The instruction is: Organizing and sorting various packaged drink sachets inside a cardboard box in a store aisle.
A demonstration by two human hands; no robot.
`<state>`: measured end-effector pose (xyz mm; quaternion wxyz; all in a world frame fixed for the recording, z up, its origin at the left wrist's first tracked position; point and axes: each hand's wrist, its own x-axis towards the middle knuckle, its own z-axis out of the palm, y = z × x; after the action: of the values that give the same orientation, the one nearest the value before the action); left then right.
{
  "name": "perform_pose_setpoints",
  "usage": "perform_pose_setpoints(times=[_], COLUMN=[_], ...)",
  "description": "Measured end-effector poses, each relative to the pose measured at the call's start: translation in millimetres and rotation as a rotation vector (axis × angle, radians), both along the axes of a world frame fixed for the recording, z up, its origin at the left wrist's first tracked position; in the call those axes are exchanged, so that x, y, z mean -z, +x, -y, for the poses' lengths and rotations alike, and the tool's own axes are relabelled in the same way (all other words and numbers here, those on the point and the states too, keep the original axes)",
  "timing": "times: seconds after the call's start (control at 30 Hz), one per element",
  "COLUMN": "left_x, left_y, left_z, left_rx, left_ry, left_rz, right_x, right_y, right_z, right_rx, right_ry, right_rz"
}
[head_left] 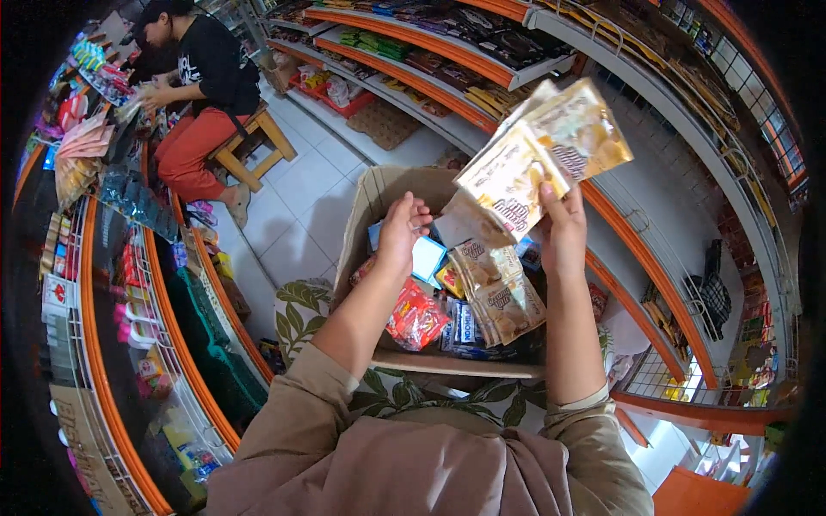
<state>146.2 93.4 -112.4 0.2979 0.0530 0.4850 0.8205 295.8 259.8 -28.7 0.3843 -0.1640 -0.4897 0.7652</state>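
My right hand [561,225] grips a strip of flat cream-and-gold sachets [514,178], raised above the right side of a cardboard box [460,368]. The thumb lies over the front sachet, and more of the strip fans out behind it toward the shelf. Over the box's left part, my left hand [404,230] holds nothing; its fingers are loosely bent and apart. More brown-gold sachets [508,307] lie inside the box. Beside them are a red plastic packet [417,314], blue-and-white packets [465,327] and a light-blue item [427,258].
Orange-edged shelves [413,64] with packaged goods run along the back and right. Other stocked racks [159,301] stand at the left. A person [211,86] sits on a wooden stool [254,146] at the far left, handling packets. Leaf-patterned fabric [404,391] lies under the box.
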Motion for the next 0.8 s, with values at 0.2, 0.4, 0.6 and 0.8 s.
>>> perform_pose_setpoints(times=[0.2,0.4,0.6,0.8], left_x=[-14.1,-43.6,-23.3,-13.3], left_y=[-2.6,22.6,26.4,31.3], left_z=[5.5,1.9,-1.6,-6.2], left_rx=[0.617,0.614,0.428,0.310], left_ry=[-0.193,0.234,0.071,-0.003], left_rz=[-0.058,0.211,0.093,-0.047], right_x=[-3.4,-2.6,19.5,9.6], right_y=[4.5,2.4,-8.4,-6.7], right_z=[-3.6,9.0,21.4,20.4], right_rx=[0.058,-0.296,-0.389,-0.378], right_ry=[-0.061,-0.117,0.086,-0.013], right_rz=[-0.130,0.200,0.510,0.471])
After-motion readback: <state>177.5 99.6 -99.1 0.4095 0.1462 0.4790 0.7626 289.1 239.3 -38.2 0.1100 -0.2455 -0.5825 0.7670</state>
